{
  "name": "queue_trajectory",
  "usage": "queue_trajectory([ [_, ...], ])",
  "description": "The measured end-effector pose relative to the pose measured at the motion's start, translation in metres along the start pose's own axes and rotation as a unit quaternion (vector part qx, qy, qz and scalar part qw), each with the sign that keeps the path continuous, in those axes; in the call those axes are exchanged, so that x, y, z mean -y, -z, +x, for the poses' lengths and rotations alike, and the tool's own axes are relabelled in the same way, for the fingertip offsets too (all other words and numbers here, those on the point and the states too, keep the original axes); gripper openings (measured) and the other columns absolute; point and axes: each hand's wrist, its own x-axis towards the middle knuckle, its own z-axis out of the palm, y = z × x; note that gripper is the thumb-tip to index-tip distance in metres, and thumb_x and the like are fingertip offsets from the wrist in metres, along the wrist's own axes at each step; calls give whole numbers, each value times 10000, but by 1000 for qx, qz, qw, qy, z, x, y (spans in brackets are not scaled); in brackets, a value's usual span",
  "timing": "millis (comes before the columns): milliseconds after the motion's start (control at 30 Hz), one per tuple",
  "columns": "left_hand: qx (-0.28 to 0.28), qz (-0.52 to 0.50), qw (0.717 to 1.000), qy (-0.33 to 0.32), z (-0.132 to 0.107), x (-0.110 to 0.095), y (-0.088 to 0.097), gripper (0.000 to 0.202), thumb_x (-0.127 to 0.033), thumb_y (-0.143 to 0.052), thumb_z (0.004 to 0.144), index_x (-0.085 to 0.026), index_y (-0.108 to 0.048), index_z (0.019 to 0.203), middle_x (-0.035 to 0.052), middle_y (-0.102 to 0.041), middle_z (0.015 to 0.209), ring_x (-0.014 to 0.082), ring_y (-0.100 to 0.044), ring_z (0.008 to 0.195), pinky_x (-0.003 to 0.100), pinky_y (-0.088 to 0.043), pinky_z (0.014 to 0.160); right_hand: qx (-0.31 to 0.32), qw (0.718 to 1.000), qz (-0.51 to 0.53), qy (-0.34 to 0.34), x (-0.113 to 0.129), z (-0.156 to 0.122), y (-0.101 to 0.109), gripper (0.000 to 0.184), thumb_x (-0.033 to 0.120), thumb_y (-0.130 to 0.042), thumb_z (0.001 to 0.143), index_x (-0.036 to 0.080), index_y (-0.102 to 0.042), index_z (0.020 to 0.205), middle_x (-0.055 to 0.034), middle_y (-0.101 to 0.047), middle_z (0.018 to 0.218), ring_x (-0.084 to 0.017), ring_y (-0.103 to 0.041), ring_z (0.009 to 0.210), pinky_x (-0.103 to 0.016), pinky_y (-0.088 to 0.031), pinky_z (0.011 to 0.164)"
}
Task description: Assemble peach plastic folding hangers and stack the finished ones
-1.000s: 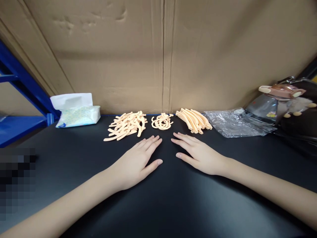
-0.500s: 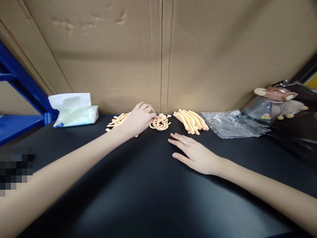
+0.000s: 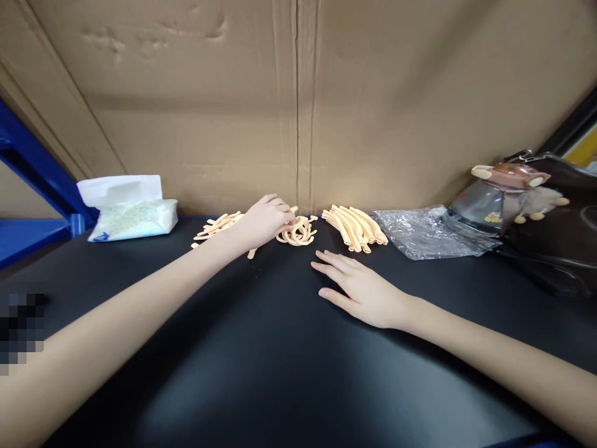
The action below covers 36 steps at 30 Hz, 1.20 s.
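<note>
My left hand (image 3: 268,222) reaches over the table at the left edge of a middle pile of curled peach-coloured strips (image 3: 301,233). Its fingers are bent together, and the end of a peach-coloured strip (image 3: 293,210) shows by the fingertips, so they appear closed on it. Partly behind my left wrist lies a spread of straighter peach-coloured strips (image 3: 212,229). My right hand (image 3: 357,289) rests flat on the black tabletop, palm down, fingers apart and holding nothing. Just beyond it sits a neat bundle of longer peach-coloured strips (image 3: 357,230).
A pack of tissues (image 3: 133,211) stands at the back left, near a blue metal frame (image 3: 37,168). Crumpled clear plastic (image 3: 429,233) lies at the back right, beside a grey pouch with a plush animal (image 3: 504,193) and a dark bag (image 3: 550,230). Brown cardboard (image 3: 373,93) walls the back.
The view has shifted slightly, moving everything a little left. A strip end now shows above my left fingertips at the middle pile. My right hand stays put on the table.
</note>
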Motion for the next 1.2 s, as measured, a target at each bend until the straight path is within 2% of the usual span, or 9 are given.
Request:
queue_trajectory([
  [133, -24, 26, 999, 19, 0, -3, 9, 330, -239, -387, 1000, -164, -661, 831, 85, -678, 833, 232, -598, 851, 397, -426, 887, -4, 1000, -4, 5, 0, 0, 0, 548, 457, -377, 1002, 110, -475, 1414, -171, -369, 1516, -305, -328, 1413, -523, -344, 1130],
  [233, -48, 43, 998, 26, -8, -16, 23, 284, -184, -405, 987, -132, -668, 892, 109, -680, 860, 261, -599, 885, 428, -424, 905, -4, 1000, -9, 4, 0, 0, 0, 548, 455, -371, 1004, 108, -466, 1418, -170, -373, 1515, -296, -335, 1411, -511, -341, 1134],
  [367, -76, 52, 996, 4, -32, -56, 44, 239, -129, -437, 970, -117, -663, 889, 108, -684, 891, 272, -598, 912, 414, -432, 865, -11, 1000, -8, 9, -1, 0, -2, 560, 460, -364, 1005, 92, -450, 1418, -176, -391, 1505, -292, -344, 1407, -508, -339, 1135],
  [500, -118, 26, 991, -48, -62, -104, 63, 290, -120, -371, 1001, -129, -660, 975, 76, -695, 947, 236, -598, 939, 384, -409, 866, -30, 999, 22, -3, -2, 0, -5, 677, 458, -392, 989, 23, -261, 1491, -235, -405, 1479, -302, -392, 1378, -507, -379, 1107],
  [567, -150, -11, 984, -92, -75, -122, 70, 304, -93, -359, 1000, -118, -660, 975, 64, -698, 921, 216, -600, 914, 372, -397, 858, -35, 999, 40, -6, -3, 0, -6, 704, 469, -395, 984, 40, -205, 1509, -244, -398, 1480, -308, -399, 1373, -526, -395, 1088],
  [633, -151, -51, 980, -122, -83, -133, 74, 307, -74, -356, 994, -114, -660, 973, 63, -693, 909, 207, -600, 909, 369, -389, 864, -34, 998, 48, -4, -4, 0, -6, 682, 482, -385, 985, 90, -212, 1516, -221, -398, 1488, -308, -386, 1381, -540, -394, 1085],
  [733, -122, -94, 978, -141, -88, -137, 74, 296, -62, -365, 986, -112, -654, 1028, 54, -675, 889, 207, -597, 900, 372, -380, 872, -32, 998, 49, 0, -6, -1, -4, 639, 474, -381, 990, 139, -236, 1515, -182, -395, 1502, -299, -384, 1384, -532, -389, 1093],
  [867, -87, -131, 979, -133, -88, -130, 70, 263, -96, -386, 1002, -127, -644, 1048, 34, -658, 867, 204, -582, 869, 369, -373, 853, -30, 999, 44, 0, -8, -2, -3, 667, 459, -398, 989, 129, -182, 1526, -175, -403, 1499, -278, -404, 1373, -509, -399, 1092],
  [1200, -86, -204, 963, -154, -93, -132, 70, 200, -127, -431, 1006, -141, -628, 1038, 20, -667, 839, 169, -582, 809, 363, -392, 846, -28, 999, 15, 10, -8, -3, -2, 601, 453, -372, 1001, 136, -273, 1502, -150, -409, 1501, -286, -404, 1372, -514, -397, 1096],
])
